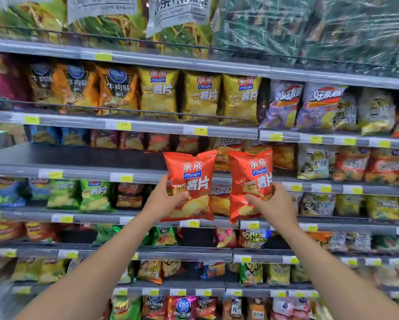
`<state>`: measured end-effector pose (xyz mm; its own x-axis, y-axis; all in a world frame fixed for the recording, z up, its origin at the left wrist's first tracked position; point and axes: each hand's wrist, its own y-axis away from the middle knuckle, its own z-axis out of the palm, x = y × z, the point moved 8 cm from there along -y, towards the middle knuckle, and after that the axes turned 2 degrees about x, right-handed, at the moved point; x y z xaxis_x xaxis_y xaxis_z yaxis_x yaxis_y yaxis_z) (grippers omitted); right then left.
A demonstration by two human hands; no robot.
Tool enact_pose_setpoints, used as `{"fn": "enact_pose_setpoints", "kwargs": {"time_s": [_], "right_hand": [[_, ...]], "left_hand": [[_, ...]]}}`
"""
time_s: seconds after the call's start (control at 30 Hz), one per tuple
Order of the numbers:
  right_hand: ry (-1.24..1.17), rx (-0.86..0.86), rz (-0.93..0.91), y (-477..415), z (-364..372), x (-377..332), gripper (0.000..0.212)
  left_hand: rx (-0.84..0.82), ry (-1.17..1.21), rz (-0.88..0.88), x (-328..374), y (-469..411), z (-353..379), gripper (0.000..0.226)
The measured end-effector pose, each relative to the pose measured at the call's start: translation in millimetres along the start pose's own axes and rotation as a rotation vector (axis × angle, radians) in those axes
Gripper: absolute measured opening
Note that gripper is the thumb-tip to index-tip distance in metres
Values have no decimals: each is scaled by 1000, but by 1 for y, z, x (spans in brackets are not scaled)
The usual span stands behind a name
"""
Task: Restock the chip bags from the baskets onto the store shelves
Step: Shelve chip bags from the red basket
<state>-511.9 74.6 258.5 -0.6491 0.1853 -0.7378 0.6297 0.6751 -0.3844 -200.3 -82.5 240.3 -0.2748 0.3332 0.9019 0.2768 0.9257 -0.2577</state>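
You hold one red chip bag in each hand, both in the middle of the frame, upright, with the print facing you. Your left hand point(165, 199) grips the left red bag point(189, 181) at its lower left edge, thumb on the front, the other fingers hidden behind. Your right hand point(271, 202) grasps the right red bag point(250, 179) low down, thumb across the front. The two bags are just beside each other.

The shelf point(90, 158) behind them has a bare dark stretch left of centre; I judge this is the place to fill. Bring the bags left and a little up, lift their bottoms over the price strip point(83, 174), and stand them with the print forward, like the yellow bags point(201, 95) of the same brand higher up. Hold lightly, because puffed bags crush easily. Set down one bag first, then the other, so they do not push each other over.
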Motion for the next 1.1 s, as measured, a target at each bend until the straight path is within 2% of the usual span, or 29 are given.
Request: {"fn": "enact_pose_setpoints", "kwargs": {"time_s": [0.1, 0.23, 0.4, 0.57, 0.77, 0.9, 1.0, 1.1], "right_hand": [[5, -39, -15, -8, 24, -10, 59], [43, -113, -11, -24, 53, -13, 70], [77, -167, -16, -53, 80, -24, 57], [127, -241, 12, -84, 107, -32, 85], [203, -315, 1, -98, 136, -50, 80], [231, -344, 2, -110, 157, -60, 89], [235, -351, -1, -120, 169, -73, 85], [241, -336, 13, -134, 182, -86, 102]], "left_hand": [[26, -9, -14, -15, -5, -16, 54], [59, -1, -45, -27, -16, -25, 53], [75, 14, -102, -35, -39, -28, 52], [99, 41, -145, -48, -62, -33, 46], [144, 74, -171, -65, -84, -49, 35], [153, 87, -188, -79, -103, -65, 36], [136, 101, -218, -90, -122, -77, 37], [133, 104, -203, -90, -140, -91, 36]]}}
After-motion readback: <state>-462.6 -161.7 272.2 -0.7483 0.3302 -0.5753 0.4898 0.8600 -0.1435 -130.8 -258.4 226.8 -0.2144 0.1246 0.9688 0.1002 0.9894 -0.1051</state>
